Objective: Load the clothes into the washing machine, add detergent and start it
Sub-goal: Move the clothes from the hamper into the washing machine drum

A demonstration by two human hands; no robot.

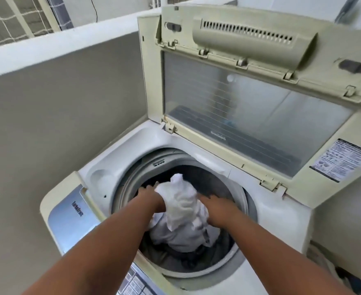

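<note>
Grey plastered wall (58, 107) with a white ledge along its top fills the left side, and a mesh-covered railing shows beyond it at the upper left. Against this wall stands the top-loading washing machine (277, 211), white and cream, seen from above. Its lid (250, 99) is folded up and back, with a clouded clear panel, a slotted vent strip near its upper edge and a printed instruction sticker (341, 159) at its lower right corner. On the near left corner of the machine sits a silvery blue control panel (68, 218) with a short line of dark lettering, and a patch of buttons shows at the lower edge of the view.

Round drum opening (246, 201), ringed in grey, lies in the middle of the machine's top. Inside it, dark fabric lines the bottom, and a bundle of white and pale grey clothes (181, 213) rises from the middle, its upper tip bunched into a small knot.

Both bare forearms reach down into the drum from the lower edge. The left hand (152, 193) lies against the left side of the bundle, fingers stretched forward over it toward the dark drum wall. The right hand (213, 204) presses the right side of the bundle, fingers extended and partly sunk into the cloth. Neither hand shows curled fingers; whether any cloth is pinched beneath them cannot be told.
</note>
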